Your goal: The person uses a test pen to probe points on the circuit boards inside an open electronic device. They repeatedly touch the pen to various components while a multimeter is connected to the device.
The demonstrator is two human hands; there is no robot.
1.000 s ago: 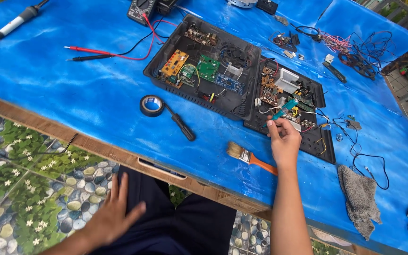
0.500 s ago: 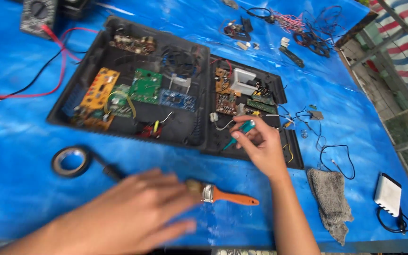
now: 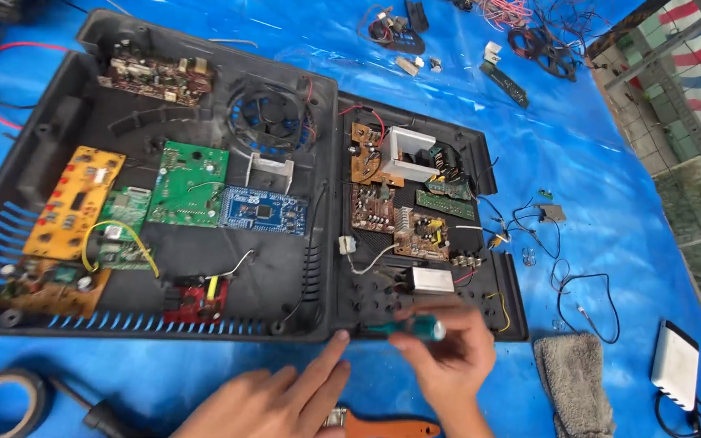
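Right hand (image 3: 448,357): you are pinching a green-handled screwdriver (image 3: 406,328) at the near edge of the black case (image 3: 302,312) | Left hand (image 3: 273,401): you are resting it open, fingers spread, index finger pointing toward the case's near edge | Brush (image 3: 391,426), grey cloth (image 3: 578,381), tape roll (image 3: 2,401) lying along the blue table's (image 3: 610,203) near edge.

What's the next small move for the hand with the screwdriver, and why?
Probably seat the tip and steady it. The right hand holds the teal-handled screwdriver nearly flat along the front edge of the smaller black tray, while the left hand points a finger at that same spot. The tip itself is blurred.
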